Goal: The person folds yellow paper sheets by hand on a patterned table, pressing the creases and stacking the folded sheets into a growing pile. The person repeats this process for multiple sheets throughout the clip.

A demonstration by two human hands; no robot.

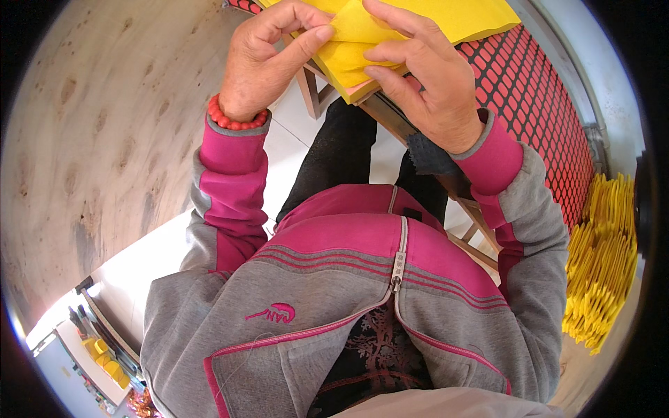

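Observation:
At the top, a thin yellow paper sheet (361, 28) is lifted and bent between my two hands. My left hand (268, 52) pinches its left side between thumb and fingers. My right hand (432, 76) grips the sheet's right part, with its fingers bent, the index finger higher up and the thumb low near the edge. Below the sheet lies a stack of yellow paper (481, 21), a bit of pale pink showing at its near corner. The sheet's upper part runs out of view.
The stack rests on a wooden-framed stand (390, 118) beside a red-and-black patterned cover (543, 111). Many folded yellow pieces (599, 272) are piled at the right. A large wood-grain board (104, 125) fills the left. Yellow items (104, 359) sit on a shelf lower left.

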